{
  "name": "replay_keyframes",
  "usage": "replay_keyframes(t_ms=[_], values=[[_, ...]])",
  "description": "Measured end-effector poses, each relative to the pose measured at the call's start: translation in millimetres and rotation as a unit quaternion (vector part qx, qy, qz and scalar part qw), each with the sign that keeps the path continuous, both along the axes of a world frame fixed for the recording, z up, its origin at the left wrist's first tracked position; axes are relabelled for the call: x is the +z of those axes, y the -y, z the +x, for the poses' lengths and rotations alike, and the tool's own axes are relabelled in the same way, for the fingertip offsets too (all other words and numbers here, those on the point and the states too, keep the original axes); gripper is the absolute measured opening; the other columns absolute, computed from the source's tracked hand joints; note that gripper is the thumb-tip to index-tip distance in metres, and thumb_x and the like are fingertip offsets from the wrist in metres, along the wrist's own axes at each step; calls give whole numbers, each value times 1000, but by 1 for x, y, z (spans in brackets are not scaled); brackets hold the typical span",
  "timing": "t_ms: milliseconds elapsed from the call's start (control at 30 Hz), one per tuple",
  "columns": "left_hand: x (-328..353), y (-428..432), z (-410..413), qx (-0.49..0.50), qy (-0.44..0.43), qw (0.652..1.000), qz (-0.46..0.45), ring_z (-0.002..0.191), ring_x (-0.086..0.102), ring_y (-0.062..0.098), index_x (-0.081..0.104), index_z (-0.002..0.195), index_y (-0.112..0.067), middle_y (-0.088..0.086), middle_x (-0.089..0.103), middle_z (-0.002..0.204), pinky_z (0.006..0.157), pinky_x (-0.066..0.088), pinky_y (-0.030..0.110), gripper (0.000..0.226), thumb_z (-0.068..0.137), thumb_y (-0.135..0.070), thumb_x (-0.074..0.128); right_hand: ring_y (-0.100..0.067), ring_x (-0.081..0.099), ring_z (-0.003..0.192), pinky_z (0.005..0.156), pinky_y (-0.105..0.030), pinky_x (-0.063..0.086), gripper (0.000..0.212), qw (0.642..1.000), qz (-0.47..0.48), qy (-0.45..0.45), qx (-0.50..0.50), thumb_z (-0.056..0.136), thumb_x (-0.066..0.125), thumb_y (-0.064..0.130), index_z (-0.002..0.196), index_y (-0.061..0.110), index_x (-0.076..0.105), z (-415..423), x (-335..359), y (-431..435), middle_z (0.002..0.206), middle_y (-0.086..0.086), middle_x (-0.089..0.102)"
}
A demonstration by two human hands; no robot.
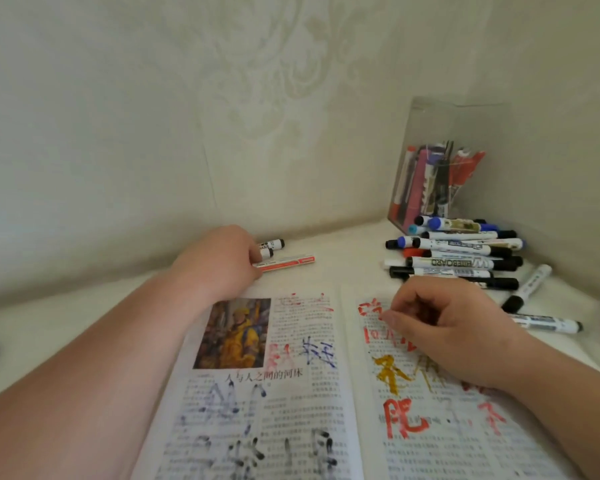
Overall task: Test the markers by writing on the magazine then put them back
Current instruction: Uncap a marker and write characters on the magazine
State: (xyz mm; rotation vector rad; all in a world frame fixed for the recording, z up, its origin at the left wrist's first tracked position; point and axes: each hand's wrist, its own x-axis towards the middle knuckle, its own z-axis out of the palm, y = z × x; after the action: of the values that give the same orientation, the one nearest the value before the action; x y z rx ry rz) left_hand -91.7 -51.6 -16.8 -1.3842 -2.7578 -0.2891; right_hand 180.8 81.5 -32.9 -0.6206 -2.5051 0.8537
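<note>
- Since both pages of the magazine (291, 410) were already scribbled over in black, blue, red and yellow-brown, I'd say the testing was mostly done. It was thin glossy-ish paper, lying open and flat right in front.
- Right hand (458, 337) rested on the right page, fingers loosely curled, no marker visible in it.
- Left hand (222, 261) reached past the top left corner, fingers curled over the ends of a red marker (288, 263) and two black-capped ones (274, 244). Couldn't tell if it actually gripped any.
- Pile of markers (458, 254) sat further right on the white table (343, 247): smooth white plastic barrels, black and blue caps. Putting those back looked like the big leftover job.
- Clear box (471, 133) stood in the corner, a few pens upright inside.
</note>
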Motion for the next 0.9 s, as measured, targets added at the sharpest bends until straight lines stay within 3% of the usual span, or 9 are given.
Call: replay_keyframes(t_ms=[200, 300, 400, 467, 533, 600, 700, 800, 900], values=[[-2, 5, -12, 52, -25, 998, 30, 94, 63, 25, 70, 87, -31, 1, 67, 97, 77, 49, 30, 14, 78, -21, 70, -13, 58, 59, 53, -22, 47, 14, 1000, 7, -5, 11, 86, 77, 29, 74, 33, 71, 4, 7, 0, 66, 6, 66], [1, 1, 5, -23, -32, 996, 85, 90, 55, 20, 66, 93, -30, -4, 54, 91, 76, 44, 32, 10, 85, -29, 71, -12, 59, 61, 53, -17, 47, 10, 1000, 4, -28, -14, 84, 76, 32, 78, 38, 71, 9, 17, -4, 67, 7, 66], [12, 3, 37, -166, -33, 977, 126, 87, 51, 11, 69, 98, -28, -11, 56, 92, 79, 43, 31, 8, 96, -31, 62, -13, 59, 59, 57, -28, 53, 11, 998, 10, -8, -61, 83, 77, 30, 76, 37, 72, 22, 30, -20, 67, 7, 68], [20, 4, 62, -249, -25, 964, 86, 86, 50, 3, 69, 100, -30, -17, 60, 93, 78, 41, 26, 14, 99, -32, 56, -12, 59, 57, 59, -29, 52, 14, 995, 14, 36, -91, 84, 78, 26, 73, 34, 72, 35, 39, -35, 65, 9, 68], [28, 2, 85, -298, 7, 954, -3, 88, 53, 0, 67, 100, -31, -18, 63, 96, 80, 43, 24, 15, 99, -35, 53, -7, 60, 59, 59, -22, 49, 16, 989, 16, 77, -122, 86, 77, 21, 74, 30, 72, 47, 45, -48, 65, 9, 68], [31, -5, 105, -319, 42, 943, -88, 87, 57, 1, 64, 95, -33, -19, 63, 93, 81, 49, 28, 12, 98, -36, 53, 0, 62, 63, 57, -15, 47, 19, 983, 22, 129, -131, 87, 75, 15, 78, 31, 72, 54, 48, -57, 67, 12, 68], [30, -24, 129, -339, 35, 930, -136, 80, 58, 5, 57, 85, -30, -15, 60, 85, 73, 51, 33, 15, 97, -35, 51, 12, 56, 64, 57, -7, 43, 29, 974, 45, 200, -102, 84, 69, 6, 81, 35, 69, 56, 49, -57, 79, 16, 68], [16, -42, 142, -342, 24, 936, -75, 78, 56, 8, 53, 82, -30, -13, 58, 82, 68, 48, 31, 21, 98, -43, 51, 7, 57, 71, 61, -8, 42, 29, 967, 57, 240, -64, 82, 69, 10, 92, 37, 68, 54, 48, -50, 93, 18, 67], [-7, -48, 143, -334, 77, 939, 42, 73, 54, 4, 54, 82, -33, -13, 57, 77, 67, 45, 30, 23, 98, -51, 53, -1, 58, 88, 76, -18, 48, 28, 952, 101, 286, -50, 85, 71, 21, 106, 39, 67, 48, 44, -46, 102, 18, 63]])
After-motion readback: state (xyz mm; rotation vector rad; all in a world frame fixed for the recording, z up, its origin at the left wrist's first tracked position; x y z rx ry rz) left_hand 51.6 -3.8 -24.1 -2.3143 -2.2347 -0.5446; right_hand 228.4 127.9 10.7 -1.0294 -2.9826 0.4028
